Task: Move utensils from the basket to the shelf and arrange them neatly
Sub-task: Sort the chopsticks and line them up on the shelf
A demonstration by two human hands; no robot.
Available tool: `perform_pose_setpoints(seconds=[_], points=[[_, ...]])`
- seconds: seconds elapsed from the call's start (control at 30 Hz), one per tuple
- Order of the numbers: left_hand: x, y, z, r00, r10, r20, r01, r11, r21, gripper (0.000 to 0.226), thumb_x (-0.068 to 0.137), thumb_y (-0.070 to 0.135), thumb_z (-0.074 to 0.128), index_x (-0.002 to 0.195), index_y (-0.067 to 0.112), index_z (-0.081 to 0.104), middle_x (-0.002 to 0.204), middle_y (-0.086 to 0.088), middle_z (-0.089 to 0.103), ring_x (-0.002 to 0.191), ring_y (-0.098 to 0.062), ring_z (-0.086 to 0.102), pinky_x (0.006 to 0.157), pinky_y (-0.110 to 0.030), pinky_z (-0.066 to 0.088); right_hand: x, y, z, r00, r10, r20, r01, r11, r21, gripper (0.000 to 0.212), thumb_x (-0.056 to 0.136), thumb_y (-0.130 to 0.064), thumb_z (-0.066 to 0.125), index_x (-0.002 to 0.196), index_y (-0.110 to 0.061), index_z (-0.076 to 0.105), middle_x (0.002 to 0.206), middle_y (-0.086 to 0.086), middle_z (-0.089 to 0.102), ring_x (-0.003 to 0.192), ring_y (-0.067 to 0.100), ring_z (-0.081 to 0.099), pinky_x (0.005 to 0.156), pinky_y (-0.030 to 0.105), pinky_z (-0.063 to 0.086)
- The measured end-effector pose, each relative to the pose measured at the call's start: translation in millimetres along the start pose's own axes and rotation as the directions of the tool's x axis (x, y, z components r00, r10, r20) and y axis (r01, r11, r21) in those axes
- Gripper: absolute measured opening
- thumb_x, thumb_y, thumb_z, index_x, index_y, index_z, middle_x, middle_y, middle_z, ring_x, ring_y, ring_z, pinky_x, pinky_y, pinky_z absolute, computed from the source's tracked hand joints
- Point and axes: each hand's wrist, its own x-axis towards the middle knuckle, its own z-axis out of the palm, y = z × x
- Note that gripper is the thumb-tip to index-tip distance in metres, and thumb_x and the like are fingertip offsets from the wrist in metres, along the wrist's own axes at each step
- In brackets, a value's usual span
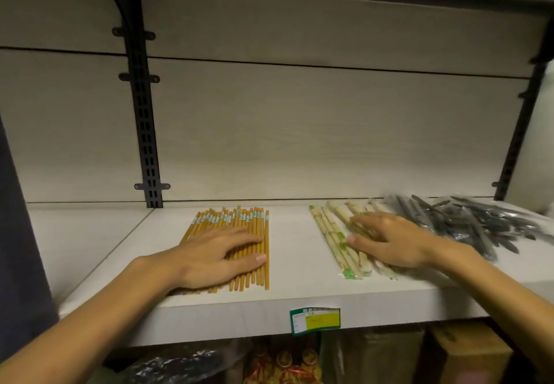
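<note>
A row of orange-brown chopsticks (239,221) lies side by side on the white shelf (293,251), left of centre. My left hand (221,256) rests flat on top of them with fingers straight. To the right lie several packs of pale bamboo chopsticks (329,227) in clear wrap with green tags. My right hand (389,239) lies flat on those packs, fingers spread. Further right sits a heap of grey utensils (467,221) in clear plastic bags. No basket is in view.
Black slotted uprights (144,114) stand against the back panel at left and right. A green and yellow price label (314,320) sticks on the shelf's front edge. Below the shelf are bagged goods (287,365) and a cardboard box (467,353).
</note>
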Motion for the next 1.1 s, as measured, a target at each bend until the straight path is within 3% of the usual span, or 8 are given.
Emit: perform_pose_setpoints(seconds=[0.13,0.3,0.53,0.67,0.87,0.93,1.03,1.1], points=[[12,11,0,0.992,0.063,-0.106,-0.063,0.998,0.008,0.085,0.071,0.090,0.015,0.135,0.042,0.044,0.143,0.016,0.042,0.131,-0.008,0.039,0.110,-0.040,0.035,-7,-8,16,0.998,0.023,0.059,-0.028,0.995,0.095,0.078,0.086,-0.075,0.021,0.153,-0.036,0.016,0.163,-0.003,0.006,0.150,0.019,0.005,0.121,0.043,0.006],[21,34,4,0.985,0.117,-0.129,-0.118,0.993,-0.002,0.065,0.086,0.072,0.031,0.139,0.037,0.043,0.145,0.015,0.042,0.133,-0.008,0.037,0.110,-0.032,0.032,5,-54,25,0.993,-0.068,0.096,0.055,0.989,0.138,0.061,0.096,-0.064,0.020,0.152,-0.042,0.011,0.163,-0.004,-0.004,0.150,0.021,-0.003,0.120,0.047,0.000],[21,52,4,0.990,0.136,-0.039,-0.136,0.991,0.017,0.058,0.093,0.061,0.034,0.146,0.036,0.035,0.153,0.013,0.031,0.140,-0.008,0.026,0.112,-0.029,0.021,-1,-50,21,0.987,-0.161,-0.022,0.162,0.956,0.245,0.052,0.099,-0.046,0.042,0.148,-0.030,0.036,0.157,-0.004,0.030,0.142,0.018,0.031,0.114,0.030,0.024],[23,52,6,0.989,0.131,-0.067,-0.132,0.991,-0.016,0.058,0.091,0.064,0.035,0.140,0.034,0.045,0.146,0.012,0.042,0.129,-0.007,0.039,0.107,-0.029,0.033,-7,-23,18,0.987,-0.113,-0.118,0.141,0.954,0.266,0.037,0.097,-0.023,0.049,0.132,-0.030,0.058,0.126,-0.006,0.064,0.104,0.009,0.060,0.089,0.023,0.047],[34,61,11,0.987,0.130,-0.096,-0.133,0.991,-0.025,0.064,0.085,0.074,0.033,0.134,0.035,0.047,0.138,0.012,0.050,0.118,-0.006,0.047,0.100,-0.036,0.044,-5,-18,23,0.962,-0.106,-0.251,0.185,0.931,0.316,0.038,0.092,-0.010,0.050,0.124,-0.026,0.064,0.094,-0.004,0.069,0.068,0.005,0.058,0.058,0.009,0.042],[37,68,10,0.985,0.137,-0.104,-0.142,0.989,-0.042,0.063,0.085,0.074,0.035,0.136,0.038,0.044,0.142,0.012,0.046,0.123,-0.008,0.045,0.102,-0.036,0.043,-4,-18,23,0.953,-0.072,-0.295,0.171,0.930,0.324,0.035,0.094,-0.011,0.050,0.123,-0.023,0.065,0.098,-0.004,0.069,0.075,0.004,0.062,0.065,0.009,0.046],[41,81,6,0.982,0.162,-0.097,-0.168,0.984,-0.063,0.061,0.088,0.070,0.036,0.140,0.040,0.040,0.148,0.014,0.039,0.133,-0.009,0.038,0.108,-0.035,0.036,-4,-11,22,0.937,-0.029,-0.349,0.144,0.940,0.310,0.035,0.094,-0.009,0.049,0.124,-0.018,0.064,0.125,0.001,0.065,0.119,0.016,0.056,0.102,0.029,0.045],[45,89,6,0.980,0.187,-0.062,-0.190,0.980,-0.051,0.058,0.091,0.065,0.038,0.141,0.037,0.040,0.151,0.014,0.036,0.137,-0.008,0.034,0.110,-0.032,0.030,-7,-2,18,0.921,0.035,-0.388,0.117,0.926,0.359,0.033,0.094,-0.008,0.048,0.122,-0.016,0.065,0.125,0.004,0.064,0.123,0.020,0.053,0.106,0.032,0.042]])
